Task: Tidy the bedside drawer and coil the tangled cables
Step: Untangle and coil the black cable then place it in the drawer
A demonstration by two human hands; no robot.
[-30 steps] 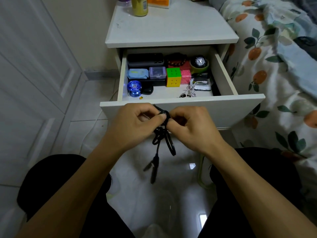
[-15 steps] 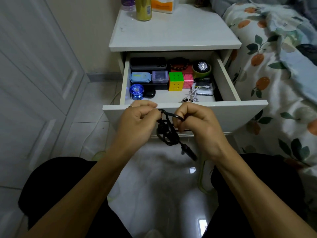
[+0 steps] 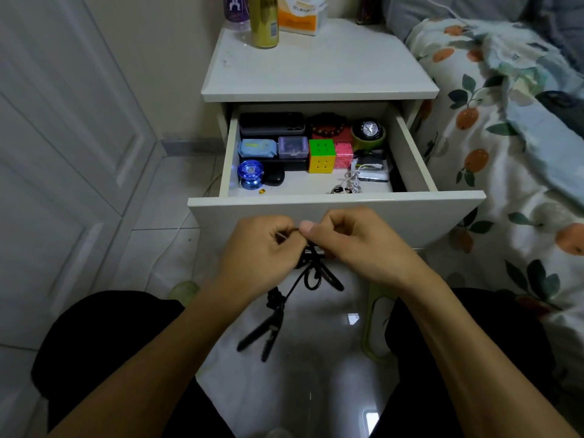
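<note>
Head view: both hands work a black cable [image 3: 311,273] just in front of the open drawer [image 3: 335,213]; the left hand [image 3: 262,251] and the right hand [image 3: 350,245] each have fingers curled, pinching the bundle; its plug ends dangle toward the floor; judging by this, coiling is under way; next calls for gathering the loose tails, then the white cable [image 3: 352,181] near the drawer's front right corner.

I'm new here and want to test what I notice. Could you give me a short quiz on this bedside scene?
1. True or false: the drawer is closed.
2. What do the left hand and right hand hold? A) white earphones B) black cable C) blue yo-yo
3. Fill in: the cube stands in the ____.

Key: 1 false; 2 B; 3 drawer.
</note>
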